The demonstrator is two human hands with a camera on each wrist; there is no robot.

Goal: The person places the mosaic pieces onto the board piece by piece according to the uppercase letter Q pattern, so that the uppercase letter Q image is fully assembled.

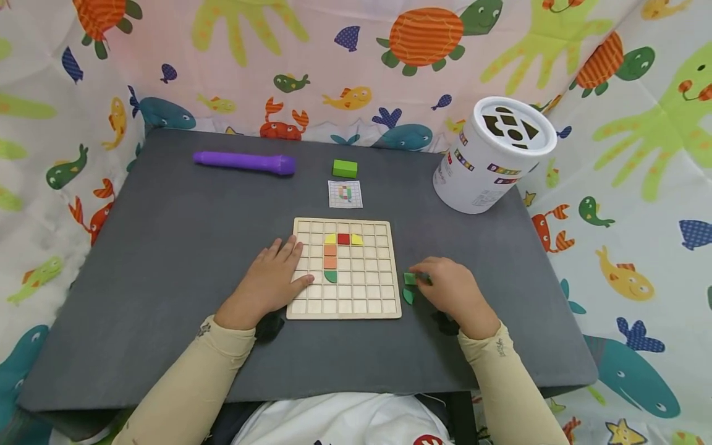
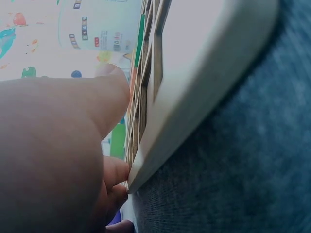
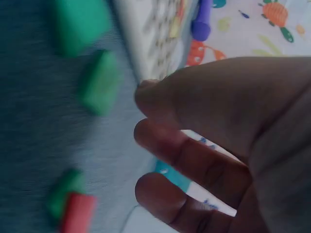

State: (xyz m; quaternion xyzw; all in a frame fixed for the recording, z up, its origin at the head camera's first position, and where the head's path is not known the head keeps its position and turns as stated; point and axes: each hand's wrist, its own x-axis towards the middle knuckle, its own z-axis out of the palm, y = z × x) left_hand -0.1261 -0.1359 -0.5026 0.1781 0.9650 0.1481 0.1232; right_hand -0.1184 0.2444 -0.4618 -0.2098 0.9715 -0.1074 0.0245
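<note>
Resting across the left edge of a square, pale wooden grid board, at the centre of the head view, the left hand is noted with its fingers extended. Nothing is held by the left grip. Two small yellow pieces are seated in one row of the board, with a small red square piece between them. Below the left yellow piece, two small orange square pieces and a green rounded-edge piece are stacked in a column.

To the right of the board, the right hand is positioned over loose green pieces. In the right wrist view, the right grip is found slack: a gap is shown between thumb and fingers, and no piece is seen between them. Three green pieces are recorded at the left of that view, apart from the fingertips; a red block is set against the lowest one.

On the dark grey table, a small printed pattern card is placed above the board, with a bright green rectangular block just beyond. A purple rod-shaped object is found at upper left, and a white cylindrical tub with a shape-cut lid at upper right.
</note>
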